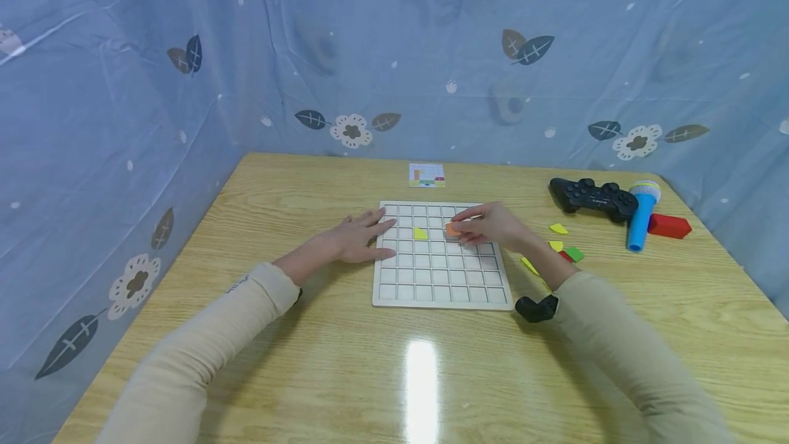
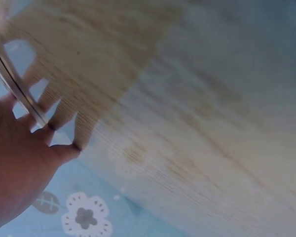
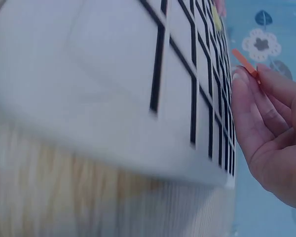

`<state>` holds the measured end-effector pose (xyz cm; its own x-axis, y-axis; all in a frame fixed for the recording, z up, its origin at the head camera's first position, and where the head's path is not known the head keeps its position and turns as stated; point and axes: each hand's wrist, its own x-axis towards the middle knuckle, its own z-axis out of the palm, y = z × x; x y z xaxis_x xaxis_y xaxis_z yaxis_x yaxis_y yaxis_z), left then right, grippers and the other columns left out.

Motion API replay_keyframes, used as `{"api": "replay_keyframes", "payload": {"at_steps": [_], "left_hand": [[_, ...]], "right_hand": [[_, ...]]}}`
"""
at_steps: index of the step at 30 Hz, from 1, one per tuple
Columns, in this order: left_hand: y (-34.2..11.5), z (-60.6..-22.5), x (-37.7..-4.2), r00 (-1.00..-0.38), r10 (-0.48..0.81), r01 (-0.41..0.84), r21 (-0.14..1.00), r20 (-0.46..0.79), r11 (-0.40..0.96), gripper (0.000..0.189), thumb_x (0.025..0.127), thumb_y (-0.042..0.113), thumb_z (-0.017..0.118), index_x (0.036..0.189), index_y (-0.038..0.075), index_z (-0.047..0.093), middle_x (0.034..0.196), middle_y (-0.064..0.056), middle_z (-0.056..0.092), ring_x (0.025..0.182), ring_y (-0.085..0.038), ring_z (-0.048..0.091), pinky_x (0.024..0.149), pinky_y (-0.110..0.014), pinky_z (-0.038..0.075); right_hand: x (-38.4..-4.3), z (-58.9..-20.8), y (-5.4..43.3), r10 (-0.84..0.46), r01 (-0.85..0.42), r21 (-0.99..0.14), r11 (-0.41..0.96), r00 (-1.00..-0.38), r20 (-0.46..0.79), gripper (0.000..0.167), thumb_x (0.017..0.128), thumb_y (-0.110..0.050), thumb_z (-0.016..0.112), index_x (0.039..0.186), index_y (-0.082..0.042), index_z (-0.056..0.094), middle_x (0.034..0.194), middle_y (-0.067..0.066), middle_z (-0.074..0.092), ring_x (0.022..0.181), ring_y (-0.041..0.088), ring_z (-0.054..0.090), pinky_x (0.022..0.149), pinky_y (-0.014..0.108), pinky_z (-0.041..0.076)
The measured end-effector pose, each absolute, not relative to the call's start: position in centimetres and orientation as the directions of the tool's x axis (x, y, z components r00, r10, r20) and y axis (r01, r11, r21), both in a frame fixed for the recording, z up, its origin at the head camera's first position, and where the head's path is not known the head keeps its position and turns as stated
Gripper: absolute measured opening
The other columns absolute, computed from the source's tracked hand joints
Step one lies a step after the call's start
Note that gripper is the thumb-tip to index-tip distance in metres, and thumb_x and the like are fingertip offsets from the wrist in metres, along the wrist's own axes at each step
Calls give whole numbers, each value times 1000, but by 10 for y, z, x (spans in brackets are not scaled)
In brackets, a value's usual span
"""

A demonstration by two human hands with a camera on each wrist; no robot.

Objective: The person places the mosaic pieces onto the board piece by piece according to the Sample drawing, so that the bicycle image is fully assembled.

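Pinching a small orange piece (image 1: 452, 229) between thumb and fingers, my right hand (image 1: 493, 225) is over the right half of the white gridded board (image 1: 403, 294) in the head view. My left hand (image 1: 354, 240), well apart from it, spreads its fingers onto the board's left edge. A bright yellow piece (image 1: 420, 233) with one curved side lies on the grid. On the blue cloth (image 1: 370, 33), a faint 9 follows a numeral I can't make out; the marks on the black controller (image 1: 588, 197) and my left sleeve (image 1: 209, 338) are too small to read. The card (image 1: 427, 175) behind the board carries printed coloured blocks.

From my left wrist, the board's edge shows beside my spread fingers.

From my right wrist, the orange piece appears edge-on: thin, flat, straight-sided, its far end jutting beyond my fingertips.
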<state>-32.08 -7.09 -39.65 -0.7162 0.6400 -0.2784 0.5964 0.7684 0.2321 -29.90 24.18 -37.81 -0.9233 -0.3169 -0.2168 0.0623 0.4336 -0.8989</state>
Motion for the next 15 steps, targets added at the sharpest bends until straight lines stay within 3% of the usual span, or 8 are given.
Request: {"api": "replay_keyframes", "payload": {"at_steps": [8, 15], "left_hand": [[-70, -395, -319, -717, 637, 592, 237, -284, 771, 79, 93, 67, 34, 155, 27, 7, 159, -3, -6, 144, -27, -2, 112, -54, 2], [-69, -396, -320, -720, 629, 590, 219, -293, 777, 79, 92, 69, 33, 155, 29, 5, 158, -2, -8, 144, -26, -3, 112, -53, 2]], "right_hand": [[-301, -379, 214, -319, 101, -905, 414, -915, -248, 33, 92, -12, 65, 121, 5, 62, 93, 12, 70, 77, 19, 68, 71, 32, 56], [-306, -376, 190, -260, 125, -874, 469, -926, -272, 29, 90, -16, 68, 114, 0, 67, 82, 9, 70, 66, 16, 65, 59, 25, 53]]}}
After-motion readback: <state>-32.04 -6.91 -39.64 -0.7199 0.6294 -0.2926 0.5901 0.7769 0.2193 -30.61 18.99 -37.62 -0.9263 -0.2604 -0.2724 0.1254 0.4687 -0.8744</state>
